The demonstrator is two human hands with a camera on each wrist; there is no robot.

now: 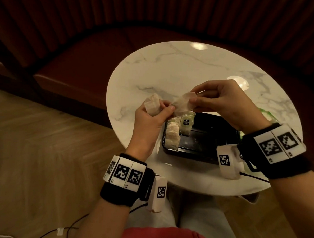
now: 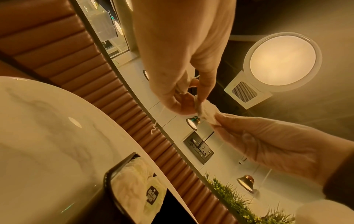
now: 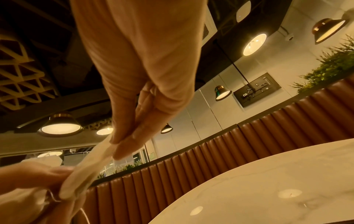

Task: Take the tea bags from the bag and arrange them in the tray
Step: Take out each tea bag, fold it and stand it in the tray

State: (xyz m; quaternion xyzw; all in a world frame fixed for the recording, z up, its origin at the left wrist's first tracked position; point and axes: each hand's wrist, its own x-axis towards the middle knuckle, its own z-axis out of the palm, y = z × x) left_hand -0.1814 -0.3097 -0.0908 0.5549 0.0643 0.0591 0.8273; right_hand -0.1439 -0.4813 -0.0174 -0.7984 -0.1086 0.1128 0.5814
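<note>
Above the table my left hand (image 1: 164, 108) grips a small bunch of pale tea bags (image 1: 152, 104). Its thumb and finger also pinch one end of a single tea bag (image 1: 181, 105). My right hand (image 1: 193, 96) pinches that tea bag's other end, so it is held between both hands (image 2: 207, 112) (image 3: 90, 169). Below them lies the black tray (image 1: 213, 152), with several tea bags (image 1: 173, 136) standing at its left end, one showing a dark label (image 1: 186, 122). A bit of the green bag (image 1: 266, 114) shows behind my right wrist.
The round white marble table (image 1: 177, 69) stands against a curved brown padded bench (image 1: 82, 68). Wood floor lies to the left. Cables trail from my wrist bands past my lap.
</note>
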